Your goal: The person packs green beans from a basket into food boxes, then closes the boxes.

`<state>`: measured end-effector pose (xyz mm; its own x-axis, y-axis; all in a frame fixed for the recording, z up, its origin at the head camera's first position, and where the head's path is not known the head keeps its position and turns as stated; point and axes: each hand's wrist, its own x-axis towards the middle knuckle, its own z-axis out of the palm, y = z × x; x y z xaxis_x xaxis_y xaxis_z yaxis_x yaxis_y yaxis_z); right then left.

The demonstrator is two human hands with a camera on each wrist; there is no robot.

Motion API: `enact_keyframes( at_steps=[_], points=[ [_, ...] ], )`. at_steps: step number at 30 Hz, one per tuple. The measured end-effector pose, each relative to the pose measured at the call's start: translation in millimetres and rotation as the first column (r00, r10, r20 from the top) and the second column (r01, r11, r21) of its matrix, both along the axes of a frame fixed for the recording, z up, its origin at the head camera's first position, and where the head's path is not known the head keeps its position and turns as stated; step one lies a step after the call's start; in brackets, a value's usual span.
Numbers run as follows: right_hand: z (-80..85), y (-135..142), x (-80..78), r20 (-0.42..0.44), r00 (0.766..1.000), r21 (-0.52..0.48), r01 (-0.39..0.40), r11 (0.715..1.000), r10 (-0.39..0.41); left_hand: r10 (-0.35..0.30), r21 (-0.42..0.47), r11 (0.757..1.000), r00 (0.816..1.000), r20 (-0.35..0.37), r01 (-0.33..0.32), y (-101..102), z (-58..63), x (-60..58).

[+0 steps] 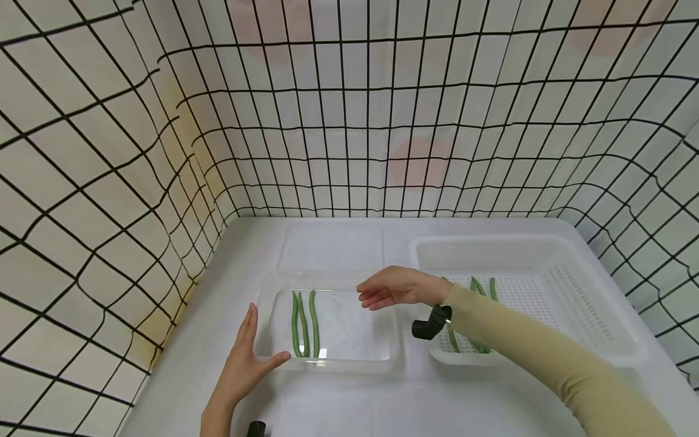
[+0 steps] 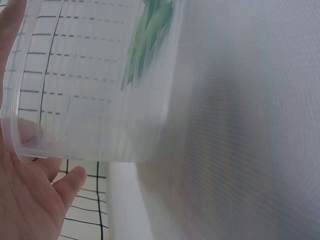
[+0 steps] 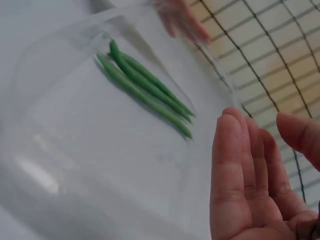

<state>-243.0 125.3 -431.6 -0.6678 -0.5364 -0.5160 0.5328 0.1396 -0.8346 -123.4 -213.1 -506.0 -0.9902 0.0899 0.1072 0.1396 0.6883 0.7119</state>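
Note:
Three green beans (image 1: 303, 325) lie side by side at the left of a clear plastic container (image 1: 357, 365). My left hand (image 1: 248, 358) is at the container's left front corner, thumb and fingers spread. In the left wrist view, that hand (image 2: 30, 195) is right at the container's rim. Over the container's right side hovers my right hand (image 1: 395, 285), its fingers fairly straight and nothing between them. The right wrist view shows the same hand (image 3: 255, 185) with its palm bare, beside the beans (image 3: 145, 87).
To the right stands a white perforated basket (image 1: 584, 303) with several more green beans (image 1: 476, 286), partly hidden under my right forearm. A flat clear lid-like sheet (image 1: 331, 243) lies behind the container. Black wire grid (image 1: 368, 91) encloses the white table at the back and sides.

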Motion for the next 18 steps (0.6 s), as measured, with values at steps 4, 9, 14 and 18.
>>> enact_keyframes(
  at_steps=[4,9,14,18],
  points=[
    [9.8,40.8,0.0,-0.019,0.998,-0.041,0.055,0.998,-0.056,0.001,0.004,1.000,1.000,-0.005,-0.001,-0.2,-0.1,0.0],
    [12.8,95.1,5.5,-0.023,0.994,-0.098,0.103,0.990,-0.105,0.000,0.013,1.000,1.000,0.003,0.000,0.2,-0.2,-0.2],
    [6.0,147.0,8.7,-0.017,0.986,-0.073,0.166,0.983,-0.168,0.003,0.011,1.000,1.000,0.009,-0.003,0.0,0.1,-0.4],
    [-6.9,186.8,12.0,-0.023,0.977,0.011,0.214,0.977,-0.213,0.007,0.013,1.000,1.000,0.007,-0.007,-0.1,-0.1,-0.4]
  ],
)
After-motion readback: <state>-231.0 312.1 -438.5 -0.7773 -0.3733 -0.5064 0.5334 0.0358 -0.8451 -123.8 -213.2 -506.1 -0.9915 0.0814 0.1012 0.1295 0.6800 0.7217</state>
